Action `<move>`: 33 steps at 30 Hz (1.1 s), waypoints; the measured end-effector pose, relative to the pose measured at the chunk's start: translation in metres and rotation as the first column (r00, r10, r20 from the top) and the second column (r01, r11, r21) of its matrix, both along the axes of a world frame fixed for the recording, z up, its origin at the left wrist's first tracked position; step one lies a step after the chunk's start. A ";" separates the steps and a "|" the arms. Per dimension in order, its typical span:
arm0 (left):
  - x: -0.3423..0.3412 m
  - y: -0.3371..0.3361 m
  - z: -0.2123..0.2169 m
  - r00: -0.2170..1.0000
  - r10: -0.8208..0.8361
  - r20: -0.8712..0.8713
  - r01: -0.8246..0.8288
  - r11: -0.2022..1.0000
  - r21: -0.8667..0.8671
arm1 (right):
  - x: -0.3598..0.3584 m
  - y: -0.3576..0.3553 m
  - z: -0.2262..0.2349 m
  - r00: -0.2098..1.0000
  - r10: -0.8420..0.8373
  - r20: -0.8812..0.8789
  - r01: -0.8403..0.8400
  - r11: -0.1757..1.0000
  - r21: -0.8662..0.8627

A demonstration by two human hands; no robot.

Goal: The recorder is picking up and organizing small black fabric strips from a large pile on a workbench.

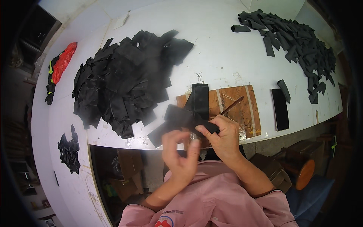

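My right hand is closed on a small black fabric piece, thumb pressed on its top. A thin brown pointed stick juts out beyond that hand; I cannot tell whether the hand holds it or it lies on the board. My left hand, slightly blurred, is just to the left with fingers curved and thumb apart, nothing visible in it. Other black fabric pieces lie by the hands, and one folded strip sits on the brown cardboard sheet with pale tape across it.
A large heap of flat black fabric pieces covers the table's left. Many dark narrow tube-like pieces lie far right. A black phone is right of the cardboard. A small black pile and a red plastic bag lie left.
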State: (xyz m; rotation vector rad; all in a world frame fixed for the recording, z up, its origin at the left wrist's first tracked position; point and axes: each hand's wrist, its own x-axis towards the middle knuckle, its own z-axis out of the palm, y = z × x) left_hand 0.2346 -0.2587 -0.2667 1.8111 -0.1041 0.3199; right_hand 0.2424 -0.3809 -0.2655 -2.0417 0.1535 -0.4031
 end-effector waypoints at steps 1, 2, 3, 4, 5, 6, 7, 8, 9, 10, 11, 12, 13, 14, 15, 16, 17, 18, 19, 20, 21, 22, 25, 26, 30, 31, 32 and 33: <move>-0.001 0.001 0.009 0.990 -0.129 0.061 0.119 0.981 0.151 | 0.000 0.001 -0.001 1.000 -0.016 -0.006 0.016 1.000 -0.011; 0.000 -0.004 0.017 0.991 -0.123 0.051 0.114 0.982 0.148 | 0.000 0.002 -0.004 1.000 -0.015 -0.007 0.015 1.000 -0.010; 0.001 -0.008 0.016 0.991 -0.123 0.050 0.114 0.982 0.148 | 0.000 0.003 -0.010 0.999 -0.017 0.029 0.019 0.998 -0.061; 0.002 -0.010 0.016 0.994 -0.106 0.012 0.103 0.980 0.172 | 0.001 0.004 -0.013 0.998 -0.015 0.065 0.022 0.994 -0.109; 0.003 -0.012 0.015 0.996 -0.089 -0.025 0.092 0.976 0.196 | 0.000 0.005 -0.012 0.998 -0.013 0.064 0.020 0.994 -0.107; 0.004 -0.013 0.013 0.997 -0.066 -0.052 0.074 0.980 0.187 | 0.000 0.006 -0.010 0.999 0.015 0.050 -0.007 0.989 -0.150; 0.004 -0.013 0.011 0.996 -0.068 -0.053 0.076 0.979 0.187 | -0.001 0.007 -0.008 0.999 0.038 0.035 -0.031 0.980 -0.195; 0.004 -0.012 0.008 0.984 -0.068 -0.166 0.077 0.996 0.048 | -0.002 0.007 -0.009 0.999 0.036 0.034 -0.029 0.981 -0.194; 0.004 -0.012 0.007 0.957 -0.084 -0.277 0.061 0.994 -0.090 | -0.002 0.008 -0.012 0.999 0.027 0.044 -0.016 0.971 -0.240; 0.005 -0.012 0.007 0.957 -0.083 -0.277 0.060 0.994 -0.089 | -0.002 0.009 -0.013 0.998 0.021 0.056 -0.005 0.959 -0.284; 0.006 -0.011 0.007 0.934 -0.113 -0.339 0.057 0.983 -0.172 | -0.003 0.008 -0.012 0.998 0.022 0.056 -0.005 0.959 -0.282; 0.007 -0.009 0.008 0.906 -0.148 -0.396 0.047 0.966 -0.254 | -0.003 0.006 -0.011 0.997 0.075 0.001 -0.072 0.962 -0.263; 0.010 -0.006 0.008 0.907 -0.144 -0.397 0.043 0.967 -0.253 | -0.003 0.005 -0.008 0.990 0.133 -0.054 -0.142 0.960 -0.240; 0.015 -0.001 0.009 0.884 -0.189 -0.427 0.048 0.946 -0.319 | -0.004 0.002 -0.002 0.989 0.138 -0.054 -0.147 0.960 -0.239; 0.019 0.005 0.009 0.860 -0.236 -0.452 0.051 0.922 -0.384 | -0.006 -0.001 0.008 0.980 0.189 -0.070 -0.192 0.980 -0.054; 0.022 0.011 0.007 0.839 -0.290 -0.461 0.113 0.920 -0.374 | -0.008 -0.006 0.014 0.969 0.236 -0.078 -0.225 0.966 0.130; 0.024 0.014 0.007 0.838 -0.292 -0.461 0.113 0.920 -0.376 | -0.008 -0.009 0.012 0.969 0.235 -0.079 -0.224 0.966 0.128; 0.026 0.017 0.008 0.818 -0.362 -0.447 0.202 0.908 -0.366 | -0.006 -0.011 0.008 0.965 0.261 -0.028 -0.255 0.957 0.135; 0.026 0.019 0.007 0.789 -0.433 -0.436 0.293 0.889 -0.353 | -0.006 -0.012 0.004 0.959 0.283 0.021 -0.283 0.949 0.141; 0.027 0.021 0.005 0.801 -0.442 -0.403 0.349 0.893 -0.286 | -0.005 -0.013 0.003 0.960 0.281 0.020 -0.281 0.949 0.141; 0.028 0.023 0.007 0.800 -0.443 -0.404 0.350 0.892 -0.286 | -0.005 -0.013 0.003 0.948 0.315 0.030 -0.316 0.937 0.149; 0.030 0.026 0.008 0.799 -0.450 -0.399 0.421 0.892 -0.165 | -0.004 -0.013 0.002 0.935 0.352 0.040 -0.354 0.922 0.158; 0.033 0.029 0.015 0.811 -0.442 -0.383 0.488 0.872 0.026 | -0.002 -0.014 0.001 0.948 0.310 -0.076 -0.268 0.902 0.338; 0.034 0.029 0.017 0.823 -0.429 -0.372 0.492 0.866 0.090 | -0.002 -0.011 0.000 0.947 0.315 -0.068 -0.275 0.900 0.339; 0.024 0.012 -0.012 0.947 -0.161 -0.278 0.156 0.987 -0.039 | -0.007 0.008 -0.005 0.977 0.192 0.097 -0.182 0.978 -0.101; 0.022 0.006 -0.013 0.964 -0.103 -0.244 0.094 0.994 -0.048 | -0.007 0.011 -0.008 0.973 0.185 0.141 -0.152 0.965 -0.214; 0.021 0.000 -0.014 0.949 -0.093 -0.301 0.045 0.986 -0.163 | -0.008 0.012 -0.011 0.973 0.179 0.143 -0.140 0.959 -0.248; 0.021 -0.003 -0.014 0.930 -0.091 -0.356 -0.011 0.962 -0.274 | -0.008 0.014 -0.013 0.970 0.186 0.155 -0.145 0.959 -0.245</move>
